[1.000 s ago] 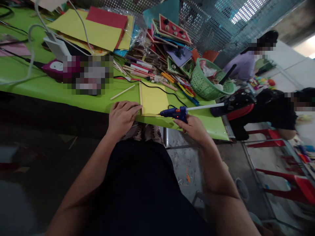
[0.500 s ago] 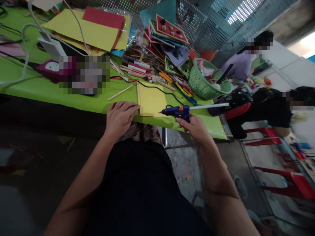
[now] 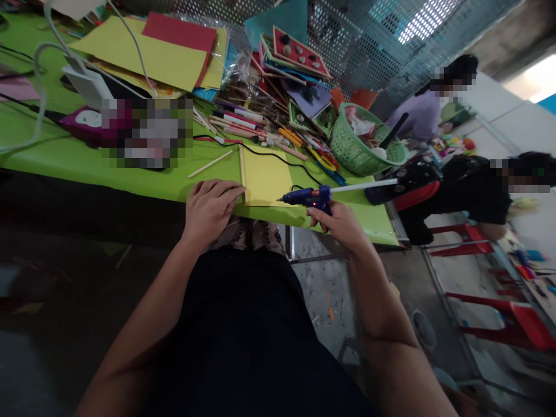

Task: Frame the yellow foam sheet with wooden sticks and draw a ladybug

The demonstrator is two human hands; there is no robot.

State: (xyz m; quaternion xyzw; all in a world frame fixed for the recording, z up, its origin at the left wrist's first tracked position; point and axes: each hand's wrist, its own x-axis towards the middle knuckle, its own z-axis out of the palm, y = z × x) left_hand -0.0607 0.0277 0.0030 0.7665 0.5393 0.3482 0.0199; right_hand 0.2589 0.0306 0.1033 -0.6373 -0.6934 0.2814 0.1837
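A yellow card (image 3: 267,176) lies near the table's front edge, with a thin wooden stick (image 3: 242,174) along its left side. My left hand (image 3: 211,208) rests at the card's lower left corner, fingers extended and lying flat, a fingertip touching the stick. In my right hand (image 3: 334,220) is a blue glue gun (image 3: 306,197), its nozzle pointing left over the card's lower right part and a white glue stick (image 3: 365,186) poking out behind. Another loose stick (image 3: 210,164) lies left of the card.
Behind the card are a black cable (image 3: 269,152), markers (image 3: 238,120), scissors (image 3: 324,161) and a green basket (image 3: 365,150). Coloured paper (image 3: 165,55) and a white adapter (image 3: 89,84) lie at the left. Two people sit at the right near red chairs (image 3: 525,324).
The whole view has shifted slightly. My hands, the glue gun and the card otherwise keep nearly the same positions.
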